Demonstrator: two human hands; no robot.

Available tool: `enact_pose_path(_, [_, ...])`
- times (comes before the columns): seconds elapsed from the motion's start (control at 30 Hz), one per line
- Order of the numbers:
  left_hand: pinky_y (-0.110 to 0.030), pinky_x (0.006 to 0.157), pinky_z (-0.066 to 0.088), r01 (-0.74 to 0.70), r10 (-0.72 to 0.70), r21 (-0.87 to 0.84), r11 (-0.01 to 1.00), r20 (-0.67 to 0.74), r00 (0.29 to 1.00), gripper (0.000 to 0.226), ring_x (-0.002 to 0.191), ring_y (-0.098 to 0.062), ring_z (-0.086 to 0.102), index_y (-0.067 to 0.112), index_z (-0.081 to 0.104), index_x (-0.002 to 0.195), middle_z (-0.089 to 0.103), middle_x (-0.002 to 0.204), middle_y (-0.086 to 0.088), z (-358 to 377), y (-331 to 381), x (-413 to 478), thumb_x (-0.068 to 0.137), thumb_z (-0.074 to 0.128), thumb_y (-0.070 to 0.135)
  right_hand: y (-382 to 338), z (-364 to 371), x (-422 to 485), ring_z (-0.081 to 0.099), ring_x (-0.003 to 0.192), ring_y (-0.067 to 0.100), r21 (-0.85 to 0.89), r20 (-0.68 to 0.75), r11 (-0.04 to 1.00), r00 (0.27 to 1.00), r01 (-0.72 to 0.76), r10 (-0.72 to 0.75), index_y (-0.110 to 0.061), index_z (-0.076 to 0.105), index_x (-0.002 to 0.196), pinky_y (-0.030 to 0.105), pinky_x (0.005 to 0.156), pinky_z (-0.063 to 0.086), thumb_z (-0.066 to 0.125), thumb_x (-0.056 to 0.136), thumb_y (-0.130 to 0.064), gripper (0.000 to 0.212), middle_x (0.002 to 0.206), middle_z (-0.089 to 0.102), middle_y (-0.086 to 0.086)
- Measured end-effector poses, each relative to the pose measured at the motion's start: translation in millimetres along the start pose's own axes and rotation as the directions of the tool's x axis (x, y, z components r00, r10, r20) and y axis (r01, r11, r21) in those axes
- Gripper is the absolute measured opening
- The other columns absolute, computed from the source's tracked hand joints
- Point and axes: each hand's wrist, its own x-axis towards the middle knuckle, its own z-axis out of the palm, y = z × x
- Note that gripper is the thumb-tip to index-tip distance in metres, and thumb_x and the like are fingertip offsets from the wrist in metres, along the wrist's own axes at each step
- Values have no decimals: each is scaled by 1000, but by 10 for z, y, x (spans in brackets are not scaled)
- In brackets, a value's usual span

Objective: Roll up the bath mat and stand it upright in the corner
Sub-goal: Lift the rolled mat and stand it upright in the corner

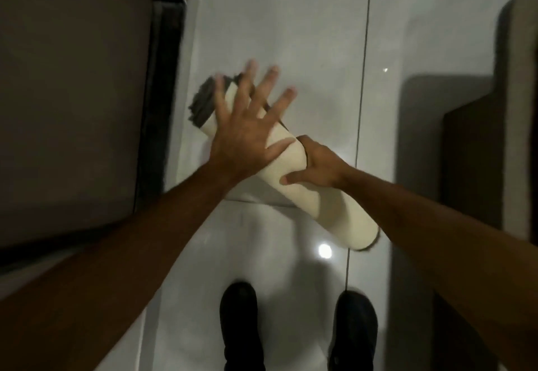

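Observation:
The bath mat (337, 213) is rolled into a cream tube with dark grey pile showing at its far end (203, 102). It is held slantwise above the pale tiled floor, far end up-left, near end down-right. My right hand (317, 167) grips the roll at its middle, thumb across the front. My left hand (247, 126) lies flat on the upper part of the roll with its fingers spread wide and blurred by motion.
A dark-framed brown panel (72, 94) fills the left side, its black edge (157, 79) close to the roll's far end. A grey and dark brown piece of furniture (480, 152) stands at the right. My two black shoes (241, 324) are on the tiles below.

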Motion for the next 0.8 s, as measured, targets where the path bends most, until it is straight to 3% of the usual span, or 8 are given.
enact_pose_path(0.07, [-51, 119, 2, 418, -498, -381, 825, -139, 856, 96, 149, -35, 11, 20, 20, 154, 15, 163, -14, -435, -20, 393, 81, 66, 63, -324, -556, -80, 55, 111, 21, 112, -26, 994, 999, -20, 23, -23, 35, 137, 35, 84, 48, 90, 63, -45, 95, 125, 54, -3])
enact_pose_path(0.1, [-41, 119, 9, 547, -712, -636, 545, -7, 702, 104, 149, -25, 11, 22, 13, 155, 9, 164, -11, -621, -37, 568, 79, 70, 61, -487, -818, -107, 54, 114, 21, 172, -33, 985, 999, -20, 26, -24, 31, 139, 36, 88, 49, 91, 64, -42, 98, 129, 52, -2])
enact_pose_path(0.17, [-29, 113, 24, 587, -700, -793, -165, 513, 497, 111, 143, -10, 21, 31, 7, 156, 11, 164, 0, -875, -87, 896, 72, 74, 58, -813, -1311, -136, 52, 120, 21, 264, -30, 964, 1000, 14, -6, -27, 23, 142, 41, 95, 51, 91, 67, -34, 102, 134, 48, -1])
enact_pose_path(0.2, [-34, 113, 26, 600, -552, -724, -342, 671, 495, 108, 142, -10, 26, 34, 9, 155, 20, 162, 2, -1025, -142, 1139, 71, 72, 57, -1041, -1631, -128, 52, 121, 21, 292, -28, 955, 999, 50, -44, -28, 20, 143, 43, 98, 52, 91, 67, -30, 104, 136, 46, -1])
enact_pose_path(0.3, [-55, 110, 34, 655, -263, -671, -348, 740, 619, 82, 133, -16, 48, 34, 32, 149, 50, 148, 6, -1290, -407, 1828, 79, 69, 56, -1742, -2401, -24, 55, 120, 16, 304, 31, 945, 990, 119, -135, -36, 24, 141, 37, 91, 58, 90, 70, -24, 98, 133, 50, -5])
enact_pose_path(0.43, [-56, 99, 50, 614, -246, -715, -335, 695, 675, 65, 119, -19, 62, 33, 51, 134, 66, 130, 6, -1486, -1010, 2835, 79, 70, 61, -2562, -3300, 542, 64, 107, 12, 297, 59, 941, 980, 164, -190, -54, 44, 124, 25, 69, 59, 80, 78, -44, 59, 119, 63, -18])
enact_pose_path(0.57, [-46, 86, 56, 570, -272, -774, -278, 632, 726, 65, 113, -15, 65, 37, 46, 135, 65, 129, 6, -1370, -1698, 3809, 80, 72, 58, -3276, -4128, 1437, 57, 108, 10, 363, -83, 923, 991, 129, -106, -50, 25, 133, 29, 69, 56, 65, 61, -85, 89, 121, 49, -24])
enact_pose_path(0.8, [-55, 96, 49, 596, -161, -764, -246, 639, 752, 57, 119, -14, 61, 50, 53, 129, 66, 127, 14, -1264, -3073, 5330, 78, 60, 75, -4117, -5236, 2986, 58, 115, 11, 334, -31, 933, 991, 136, -133, -52, 29, 136, 38, 79, 55, 83, 58, -70, 97, 132, 55, -18])
